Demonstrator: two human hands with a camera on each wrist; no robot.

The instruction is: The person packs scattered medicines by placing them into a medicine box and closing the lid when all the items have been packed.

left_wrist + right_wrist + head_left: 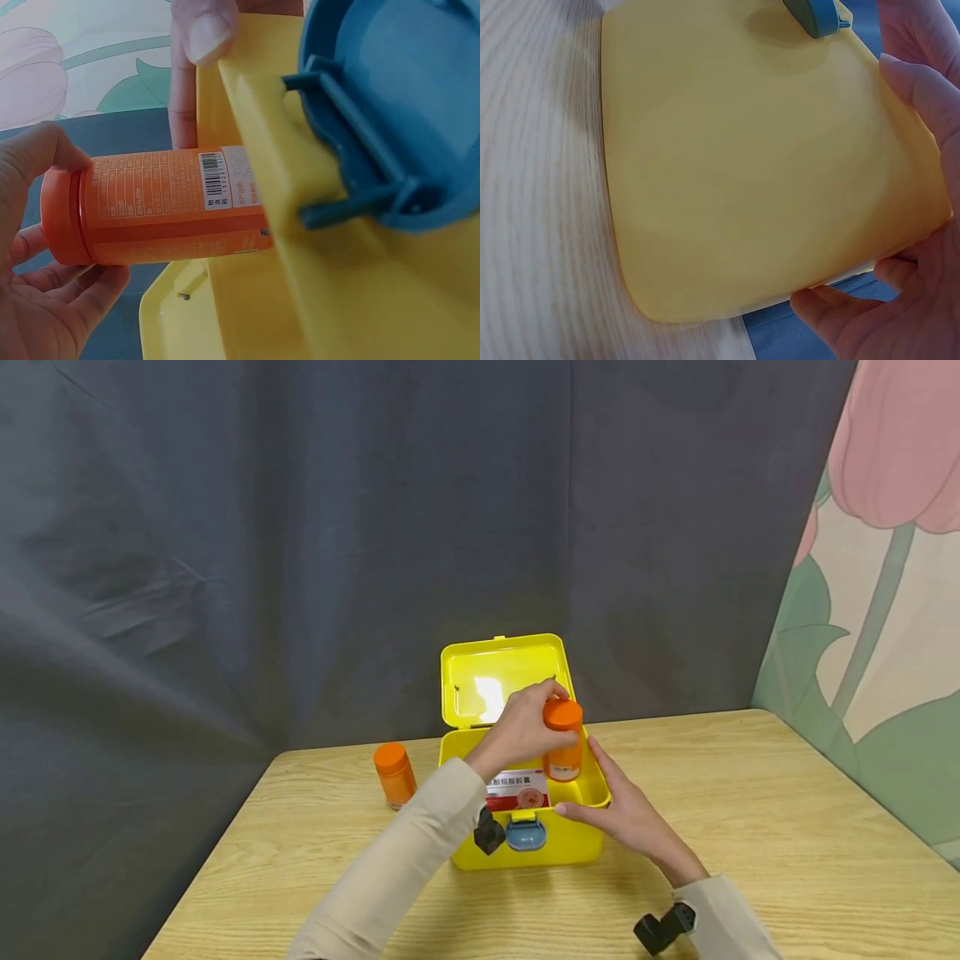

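Observation:
My left hand (521, 731) grips an orange pill bottle (564, 756) near its cap, thumb on one side and fingers on the other. The bottle stands upright, its lower end inside the right part of a yellow storage box (562, 843); in the left wrist view the front wall hides its base. A white and red medicine carton (516, 787) with printed characters lies in the box beside the bottle. At the box's front right corner my right hand (633, 814) holds the wall, thumb at the front rim and fingers along the right side.
The raised yellow lid (517, 672) leans back near the dark curtain (420, 543). A blue latch (526, 836) hangs on the box's front. Another orange bottle (395, 777) stands left of the box on the wooden table (750, 827). A flower-patterned wall (900, 652) borders the right side.

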